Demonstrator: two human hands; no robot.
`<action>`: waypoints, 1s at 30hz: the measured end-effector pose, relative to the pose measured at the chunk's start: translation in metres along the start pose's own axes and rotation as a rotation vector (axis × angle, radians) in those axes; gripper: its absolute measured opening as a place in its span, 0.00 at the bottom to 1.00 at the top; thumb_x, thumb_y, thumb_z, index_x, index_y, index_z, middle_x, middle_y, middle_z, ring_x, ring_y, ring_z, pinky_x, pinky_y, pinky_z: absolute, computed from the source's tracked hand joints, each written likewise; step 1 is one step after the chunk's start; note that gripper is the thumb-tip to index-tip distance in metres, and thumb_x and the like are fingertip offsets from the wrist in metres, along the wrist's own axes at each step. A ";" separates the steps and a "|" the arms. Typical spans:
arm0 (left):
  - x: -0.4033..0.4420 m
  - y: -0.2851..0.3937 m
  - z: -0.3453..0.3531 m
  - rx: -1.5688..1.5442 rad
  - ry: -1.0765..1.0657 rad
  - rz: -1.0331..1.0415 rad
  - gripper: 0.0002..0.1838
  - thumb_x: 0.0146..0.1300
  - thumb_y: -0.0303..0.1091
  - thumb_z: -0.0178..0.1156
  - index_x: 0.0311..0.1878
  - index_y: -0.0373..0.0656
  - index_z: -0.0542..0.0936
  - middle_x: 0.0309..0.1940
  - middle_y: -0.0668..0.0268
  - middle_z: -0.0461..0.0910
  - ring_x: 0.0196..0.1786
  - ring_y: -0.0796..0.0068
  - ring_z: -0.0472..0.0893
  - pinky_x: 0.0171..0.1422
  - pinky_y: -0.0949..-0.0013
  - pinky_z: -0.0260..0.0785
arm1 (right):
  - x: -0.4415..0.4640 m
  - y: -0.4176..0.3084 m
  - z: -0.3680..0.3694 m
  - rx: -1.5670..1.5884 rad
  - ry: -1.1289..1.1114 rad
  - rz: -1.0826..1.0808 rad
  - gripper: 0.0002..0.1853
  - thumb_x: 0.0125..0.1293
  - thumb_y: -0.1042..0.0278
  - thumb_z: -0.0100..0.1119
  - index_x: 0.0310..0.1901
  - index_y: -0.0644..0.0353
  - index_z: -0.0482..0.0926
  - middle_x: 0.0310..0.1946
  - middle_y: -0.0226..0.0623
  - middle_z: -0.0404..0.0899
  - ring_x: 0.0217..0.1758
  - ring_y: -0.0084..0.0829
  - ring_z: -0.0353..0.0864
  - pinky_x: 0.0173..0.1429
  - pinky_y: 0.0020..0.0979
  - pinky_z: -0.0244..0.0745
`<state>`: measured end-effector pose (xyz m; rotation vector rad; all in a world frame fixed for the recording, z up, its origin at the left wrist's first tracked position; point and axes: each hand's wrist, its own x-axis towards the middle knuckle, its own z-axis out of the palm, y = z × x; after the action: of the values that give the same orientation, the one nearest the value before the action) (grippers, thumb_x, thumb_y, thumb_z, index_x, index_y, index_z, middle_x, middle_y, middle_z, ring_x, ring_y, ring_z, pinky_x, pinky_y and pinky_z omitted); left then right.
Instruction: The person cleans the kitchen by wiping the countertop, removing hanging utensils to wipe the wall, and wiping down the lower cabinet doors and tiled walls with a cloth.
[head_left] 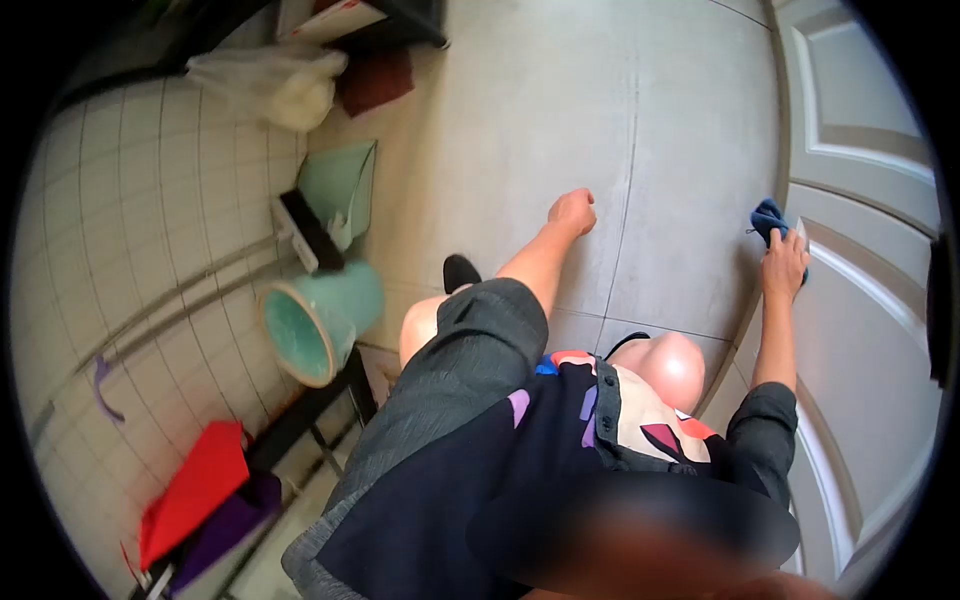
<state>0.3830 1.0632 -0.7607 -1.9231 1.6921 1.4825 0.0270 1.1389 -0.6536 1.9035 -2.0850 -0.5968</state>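
Note:
My right hand (785, 265) is closed around a dark blue cloth (768, 218), bunched up against the edge of a white panelled door (870, 265). Parts of the cloth stick out above the fingers and beside them. Over the grey tiled floor, my left hand (573, 212) is curled into a loose fist, with nothing visible in it. It is well apart from the door and the cloth.
On the left, a green bucket (350, 298) stands by a broom head (308, 230) and a green dustpan (350, 175). A clear plastic bag (255, 85) hangs near a dark rack. Red (200, 485) and purple (228, 530) items lie at lower left.

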 end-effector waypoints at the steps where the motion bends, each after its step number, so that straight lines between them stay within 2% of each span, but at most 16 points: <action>1: -0.008 0.002 0.002 0.016 0.010 0.004 0.15 0.54 0.31 0.53 0.47 0.47 0.76 0.46 0.57 0.78 0.52 0.57 0.75 0.55 0.60 0.68 | -0.002 -0.002 -0.006 0.014 -0.050 0.068 0.10 0.54 0.71 0.52 0.39 0.52 0.74 0.39 0.35 0.71 0.48 0.36 0.71 0.45 0.37 0.64; 4: -0.020 0.004 -0.005 0.015 -0.007 -0.005 0.18 0.52 0.25 0.52 0.48 0.47 0.77 0.47 0.57 0.78 0.53 0.58 0.75 0.55 0.61 0.68 | 0.003 -0.008 -0.008 0.036 -0.054 0.077 0.11 0.52 0.69 0.54 0.40 0.50 0.75 0.39 0.36 0.71 0.48 0.36 0.71 0.45 0.38 0.65; 7: -0.032 0.004 -0.011 0.009 0.000 0.007 0.18 0.52 0.25 0.51 0.48 0.47 0.77 0.47 0.57 0.78 0.53 0.58 0.75 0.55 0.60 0.68 | 0.007 -0.010 -0.001 0.081 -0.040 0.073 0.12 0.52 0.68 0.55 0.41 0.48 0.75 0.40 0.36 0.72 0.49 0.37 0.71 0.46 0.40 0.65; 9: -0.047 0.025 0.000 0.035 0.063 -0.001 0.18 0.53 0.25 0.50 0.48 0.46 0.77 0.47 0.57 0.78 0.52 0.58 0.75 0.55 0.60 0.68 | -0.008 0.011 0.031 0.114 -0.041 0.147 0.15 0.51 0.66 0.56 0.43 0.45 0.76 0.40 0.35 0.72 0.48 0.38 0.71 0.47 0.42 0.67; 14: -0.069 0.012 -0.030 0.057 0.174 -0.028 0.18 0.53 0.26 0.49 0.49 0.45 0.76 0.47 0.56 0.77 0.52 0.58 0.76 0.55 0.61 0.69 | -0.006 0.012 0.051 0.120 -0.021 0.188 0.17 0.51 0.62 0.56 0.45 0.40 0.76 0.40 0.36 0.73 0.50 0.39 0.71 0.50 0.43 0.67; 16: -0.078 -0.005 -0.064 0.057 0.182 -0.019 0.15 0.58 0.33 0.53 0.50 0.46 0.75 0.46 0.57 0.78 0.53 0.58 0.74 0.56 0.59 0.67 | 0.004 0.004 0.038 0.109 -0.008 0.157 0.17 0.50 0.62 0.57 0.45 0.40 0.77 0.41 0.37 0.73 0.50 0.39 0.71 0.50 0.43 0.67; 20: -0.115 0.000 -0.099 0.056 0.254 -0.030 0.15 0.58 0.34 0.54 0.50 0.46 0.75 0.46 0.57 0.78 0.52 0.58 0.74 0.55 0.59 0.68 | 0.003 0.005 0.032 0.105 -0.048 0.133 0.17 0.51 0.62 0.57 0.45 0.39 0.77 0.40 0.37 0.74 0.49 0.39 0.72 0.48 0.41 0.68; 23: -0.126 0.004 -0.111 0.070 0.225 0.056 0.15 0.59 0.35 0.55 0.50 0.46 0.75 0.46 0.57 0.77 0.52 0.57 0.74 0.54 0.59 0.68 | -0.003 0.009 0.028 0.079 -0.030 0.107 0.16 0.51 0.62 0.58 0.44 0.39 0.77 0.39 0.36 0.73 0.48 0.38 0.72 0.46 0.41 0.69; 25: -0.130 0.005 -0.120 0.226 0.260 0.228 0.15 0.59 0.35 0.54 0.50 0.46 0.75 0.44 0.57 0.78 0.51 0.58 0.75 0.53 0.58 0.68 | -0.005 0.009 0.027 0.062 -0.018 0.066 0.16 0.50 0.63 0.58 0.44 0.39 0.77 0.40 0.36 0.73 0.48 0.38 0.72 0.45 0.41 0.69; 26: -0.136 0.004 -0.124 0.235 0.276 0.229 0.15 0.59 0.35 0.54 0.50 0.46 0.75 0.44 0.57 0.78 0.51 0.58 0.75 0.53 0.58 0.68 | -0.005 0.007 0.028 0.073 -0.034 0.089 0.17 0.50 0.63 0.59 0.45 0.39 0.77 0.41 0.35 0.73 0.49 0.38 0.72 0.45 0.42 0.70; 30: -0.157 -0.030 -0.138 0.138 0.353 0.400 0.16 0.57 0.35 0.56 0.50 0.46 0.75 0.40 0.58 0.78 0.47 0.59 0.76 0.51 0.59 0.68 | -0.010 0.010 0.042 0.054 -0.054 0.080 0.20 0.49 0.62 0.62 0.47 0.40 0.75 0.44 0.34 0.72 0.51 0.36 0.71 0.46 0.41 0.70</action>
<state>0.5049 1.0801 -0.5898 -1.9392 2.3801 1.1377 0.0007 1.1546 -0.6850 1.8419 -2.2211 -0.5856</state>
